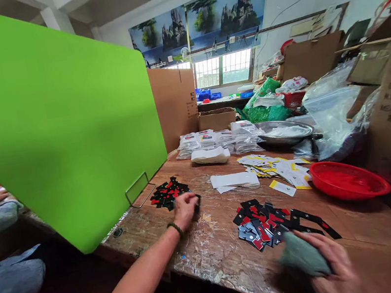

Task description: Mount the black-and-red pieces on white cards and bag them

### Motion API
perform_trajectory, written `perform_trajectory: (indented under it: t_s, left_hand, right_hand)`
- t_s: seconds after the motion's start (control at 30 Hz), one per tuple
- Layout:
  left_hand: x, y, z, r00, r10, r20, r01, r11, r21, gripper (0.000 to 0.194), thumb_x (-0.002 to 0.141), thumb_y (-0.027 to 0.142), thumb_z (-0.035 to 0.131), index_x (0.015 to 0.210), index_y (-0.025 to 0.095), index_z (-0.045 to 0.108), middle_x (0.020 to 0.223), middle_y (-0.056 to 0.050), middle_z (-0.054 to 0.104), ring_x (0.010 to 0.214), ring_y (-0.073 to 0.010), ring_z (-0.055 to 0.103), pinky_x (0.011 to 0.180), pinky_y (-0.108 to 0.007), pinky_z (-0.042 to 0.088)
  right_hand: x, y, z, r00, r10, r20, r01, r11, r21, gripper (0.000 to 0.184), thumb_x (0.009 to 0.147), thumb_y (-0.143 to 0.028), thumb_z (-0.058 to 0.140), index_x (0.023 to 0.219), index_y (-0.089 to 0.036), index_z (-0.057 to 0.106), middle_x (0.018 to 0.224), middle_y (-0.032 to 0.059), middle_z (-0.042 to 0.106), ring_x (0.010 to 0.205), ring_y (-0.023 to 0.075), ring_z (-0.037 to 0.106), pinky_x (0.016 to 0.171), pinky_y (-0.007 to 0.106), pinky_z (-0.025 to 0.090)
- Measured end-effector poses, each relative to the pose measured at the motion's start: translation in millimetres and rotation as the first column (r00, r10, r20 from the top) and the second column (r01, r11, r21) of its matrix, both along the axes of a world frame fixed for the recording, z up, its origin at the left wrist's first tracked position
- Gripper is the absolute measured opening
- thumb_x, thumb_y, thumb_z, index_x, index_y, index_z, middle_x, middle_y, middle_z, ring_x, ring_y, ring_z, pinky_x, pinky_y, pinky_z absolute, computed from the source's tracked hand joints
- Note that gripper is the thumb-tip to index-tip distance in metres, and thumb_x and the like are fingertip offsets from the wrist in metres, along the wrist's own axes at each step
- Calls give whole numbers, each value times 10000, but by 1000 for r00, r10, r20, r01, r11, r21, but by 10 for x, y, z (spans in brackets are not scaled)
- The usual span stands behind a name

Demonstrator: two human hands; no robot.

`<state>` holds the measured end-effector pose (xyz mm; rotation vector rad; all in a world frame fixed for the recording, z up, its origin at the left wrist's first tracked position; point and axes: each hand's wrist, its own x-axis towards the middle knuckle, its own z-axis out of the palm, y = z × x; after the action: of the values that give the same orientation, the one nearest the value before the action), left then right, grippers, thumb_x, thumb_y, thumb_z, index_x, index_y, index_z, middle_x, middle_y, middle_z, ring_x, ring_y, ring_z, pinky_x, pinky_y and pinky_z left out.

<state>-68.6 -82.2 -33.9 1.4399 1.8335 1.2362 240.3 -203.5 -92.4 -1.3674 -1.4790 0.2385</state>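
Note:
My left hand (185, 211) pinches a small black card (198, 203) above the table, beside a pile of black and red cards (169, 192). My right hand (334, 260) is closed around a grey-green cloth (304, 254), which is partly smeared by motion. Just beyond the cloth lies a second pile of black, red and grey cards (259, 223). A few black cards (315, 221) spread out on its right side.
A green panel (75, 121) stands at the left, with a wire bracket (139, 191) at its foot. White paper strips (235, 181), yellow-edged cards (278, 170) and a red basin (349, 180) lie farther back. Behind them are bagged packs (217, 140) and a metal pan (285, 132).

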Motion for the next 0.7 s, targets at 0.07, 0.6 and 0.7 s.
perform_trajectory:
  t_s: [0.07, 0.6, 0.7]
  left_hand:
    - [385, -343, -37, 979, -142, 150, 147, 989, -28, 190, 711, 252, 683, 850, 133, 733, 713, -49, 721, 607, -149, 642, 587, -255, 514]
    - [923, 64, -29, 911, -339, -235, 339, 940, -43, 213, 809, 193, 599, 983, 187, 722, 906, -57, 724, 781, -164, 645, 728, -281, 507]
    - [390, 268, 17, 885, -188, -427, 188, 981, -43, 309, 782, 70, 546, 1026, 182, 700, 1122, -115, 664, 1084, -246, 564, 962, -377, 428]
  right_hand:
    - [-443, 17, 149, 993, 111, -44, -109, 993, 46, 526, 659, -150, 463, 1142, -241, 651, 1216, 77, 530, 1099, 285, 527, 934, 453, 429]
    - [517, 160, -53, 982, -187, 33, 189, 979, -79, 553, 554, -242, 438, 1061, -174, 649, 1054, 105, 615, 1008, 347, 558, 900, 483, 422]
    - [659, 52, -173, 980, -188, 58, 195, 972, -131, 543, 556, -242, 454, 1062, -200, 648, 1045, 96, 633, 1021, 371, 567, 873, 486, 442]
